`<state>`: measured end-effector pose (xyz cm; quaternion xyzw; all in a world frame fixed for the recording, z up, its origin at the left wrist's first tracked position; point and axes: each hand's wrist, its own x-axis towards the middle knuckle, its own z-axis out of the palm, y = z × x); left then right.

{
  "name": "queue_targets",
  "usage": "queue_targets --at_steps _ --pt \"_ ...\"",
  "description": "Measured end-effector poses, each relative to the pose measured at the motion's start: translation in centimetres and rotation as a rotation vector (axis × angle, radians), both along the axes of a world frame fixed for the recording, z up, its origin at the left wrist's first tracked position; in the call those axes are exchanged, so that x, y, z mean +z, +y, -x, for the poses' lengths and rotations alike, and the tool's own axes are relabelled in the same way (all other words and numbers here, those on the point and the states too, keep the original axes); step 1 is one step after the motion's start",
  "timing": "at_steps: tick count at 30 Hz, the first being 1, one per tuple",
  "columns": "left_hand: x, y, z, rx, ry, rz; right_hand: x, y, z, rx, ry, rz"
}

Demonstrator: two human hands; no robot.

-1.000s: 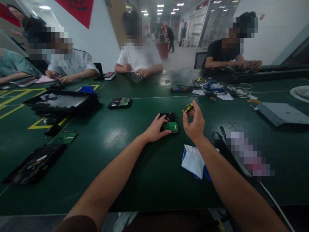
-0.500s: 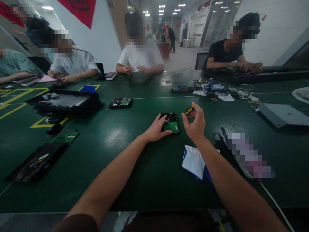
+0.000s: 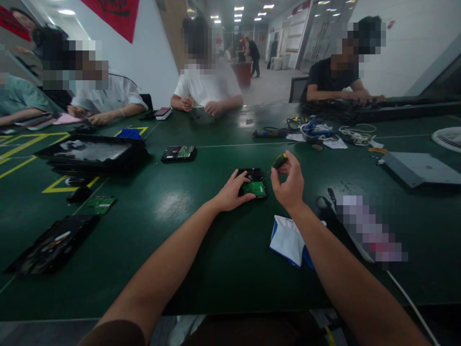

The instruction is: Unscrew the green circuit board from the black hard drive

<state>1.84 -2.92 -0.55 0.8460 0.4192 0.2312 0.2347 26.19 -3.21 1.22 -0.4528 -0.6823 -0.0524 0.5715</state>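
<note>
A hard drive [image 3: 256,189] with a green circuit board lies on the green table in front of me. My left hand [image 3: 232,193] grips its left side, thumb along the near edge and fingers over the top. To the right of the drive, my right hand [image 3: 290,180] holds a small screwdriver [image 3: 279,161] with a black and yellow handle, pinched between thumb and fingers. The screwdriver is tilted, and its tip is too small to make out. Below my right hand lies a white and blue packet [image 3: 288,240], partly under the forearm.
Another hard drive [image 3: 178,153] lies farther back. At left are a black tray [image 3: 97,154], a loose green circuit board [image 3: 102,204] and a black drive casing [image 3: 54,242]. Tangled cables [image 3: 317,129], a grey metal box [image 3: 425,169] and a corded device [image 3: 367,230] lie right. People sit opposite.
The screwdriver has turned in my right hand, so its handle now shows mostly dark instead of yellow patches. My left hand stays on the hard drive. The view has shifted slightly.
</note>
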Motion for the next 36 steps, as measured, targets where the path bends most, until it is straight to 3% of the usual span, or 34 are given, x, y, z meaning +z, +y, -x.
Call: queue_targets --at_steps 36 --pt "-0.04 0.0 0.03 0.004 -0.005 0.005 -0.19 0.03 0.17 0.019 0.014 -0.023"
